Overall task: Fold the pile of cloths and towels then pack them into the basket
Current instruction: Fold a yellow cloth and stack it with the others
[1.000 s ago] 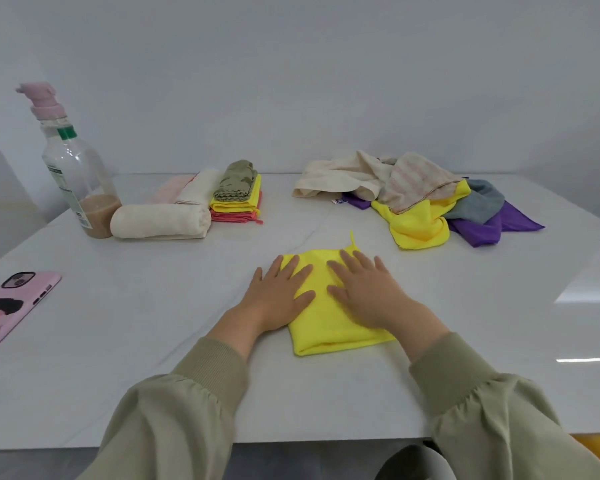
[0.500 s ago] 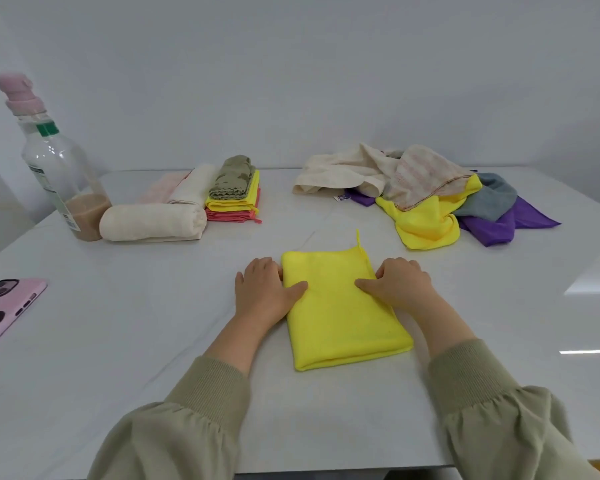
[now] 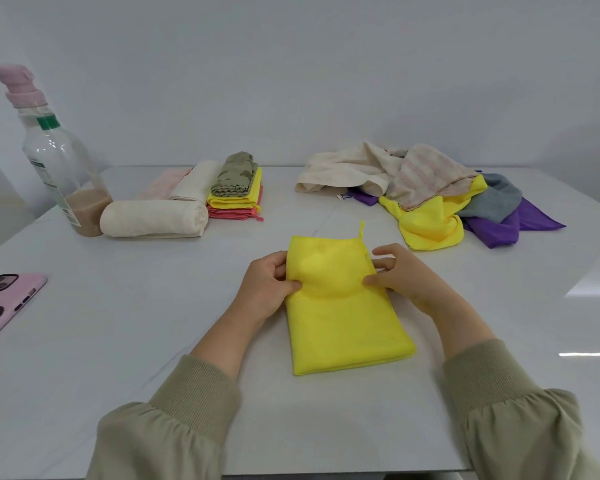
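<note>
Done with pressing flat palms a second ago; now pinching the folded yellow microfibre cloth [image 3: 347, 327] by its long edges near the far end. Left hand [image 3: 267, 285] grip clamped on the left edge, right hand [image 3: 406, 282] grip clamped on the right. Far end bulging up slightly, near end flat on the white worktop [image 3: 118, 341]. Reads as the next fold starting. Still waiting far right: the mixed heap of unfolded cloths [image 3: 430, 195]. No basket in view.
</note>
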{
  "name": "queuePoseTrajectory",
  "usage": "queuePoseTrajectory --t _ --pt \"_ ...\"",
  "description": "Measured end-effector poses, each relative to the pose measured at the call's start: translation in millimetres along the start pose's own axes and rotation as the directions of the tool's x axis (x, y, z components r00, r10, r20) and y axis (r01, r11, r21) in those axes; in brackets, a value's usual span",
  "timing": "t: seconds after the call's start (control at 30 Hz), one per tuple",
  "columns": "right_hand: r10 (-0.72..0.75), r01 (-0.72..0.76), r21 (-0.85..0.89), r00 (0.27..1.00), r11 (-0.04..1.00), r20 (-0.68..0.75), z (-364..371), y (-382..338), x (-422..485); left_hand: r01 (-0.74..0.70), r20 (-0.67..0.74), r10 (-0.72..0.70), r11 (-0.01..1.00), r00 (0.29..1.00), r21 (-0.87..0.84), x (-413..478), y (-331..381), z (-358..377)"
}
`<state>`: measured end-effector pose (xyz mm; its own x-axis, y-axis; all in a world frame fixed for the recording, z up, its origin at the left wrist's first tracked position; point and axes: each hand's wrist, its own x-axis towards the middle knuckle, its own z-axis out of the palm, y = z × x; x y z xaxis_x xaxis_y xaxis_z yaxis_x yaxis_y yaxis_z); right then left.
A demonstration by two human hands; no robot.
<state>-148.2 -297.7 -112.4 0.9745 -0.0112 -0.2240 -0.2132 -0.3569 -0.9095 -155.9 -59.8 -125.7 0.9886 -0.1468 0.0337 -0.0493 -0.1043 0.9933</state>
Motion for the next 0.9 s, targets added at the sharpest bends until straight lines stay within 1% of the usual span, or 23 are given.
queuePoseTrajectory --t 0.1,0.2,0.23,0.27,0.33,0.37,0.4,0.43,0.53,0.63,0.7,0.8,0.87,0.9 --pt "0.026 -0.028 0.042 0.998 0.999 0.063 -5 -3 3 -0.040 0.014 0.041 0.997 0.999 -0.065 0 2 1" --pt "0.065 -0.068 0.029 0.992 0.997 0.110 -9 -5 1 -0.053 0.005 0.054 0.998 0.999 -0.045 -1 4 -1" --pt "0.087 -0.088 0.002 0.989 0.996 0.119 -10 -5 -1 -0.061 -0.009 0.061 0.998 0.998 0.000 -2 4 -1" --pt "0.107 -0.106 -0.015 0.987 0.994 0.121 -9 -5 -2 -0.069 -0.034 0.072 0.994 0.997 0.084 -2 5 -1" --pt "0.122 -0.120 -0.034 0.989 0.992 0.084 -9 -4 -3 -0.078 -0.085 0.107 0.952 0.991 0.296 -1 5 -3" --pt "0.116 -0.114 -0.047 0.992 0.992 0.053 -9 -5 -4 -0.068 -0.113 0.117 0.928 0.987 0.366 0 6 -4" --pt "0.103 -0.102 -0.049 0.994 0.994 0.027 -8 -6 -6 -0.062 -0.135 0.123 0.921 0.983 0.384 0 6 -5" --pt "0.088 -0.088 -0.033 0.996 0.996 0.010 -8 -7 -7 -0.058 -0.151 0.122 0.928 0.981 0.367 -1 5 -6" --pt "0.034 -0.032 0.102 0.999 0.994 -0.011 -7 -9 -12 0.001 -0.195 0.053 0.964 0.979 0.267 -1 9 -7" --pt "-0.013 0.006 0.291 1.000 0.957 0.024 -3 -9 -14 0.087 -0.180 -0.073 0.994 0.981 0.070 -5 17 -3" --pt "-0.041 0.018 0.396 0.998 0.918 0.049 0 -7 -11 0.126 -0.152 -0.134 0.990 0.979 -0.062 -5 21 0" --pt "-0.081 0.033 0.478 0.993 0.878 0.080 3 -4 -8 0.201 -0.117 -0.239 0.943 0.964 -0.263 -3 25 0" --pt "-0.081 0.029 0.494 0.993 0.869 0.084 5 -2 -7 0.263 -0.066 -0.321 0.864 0.945 -0.429 -2 25 -3" --pt "-0.075 0.030 0.481 0.994 0.876 0.075 7 -2 -7 0.287 -0.044 -0.348 0.835 0.937 -0.470 -1 24 -4"
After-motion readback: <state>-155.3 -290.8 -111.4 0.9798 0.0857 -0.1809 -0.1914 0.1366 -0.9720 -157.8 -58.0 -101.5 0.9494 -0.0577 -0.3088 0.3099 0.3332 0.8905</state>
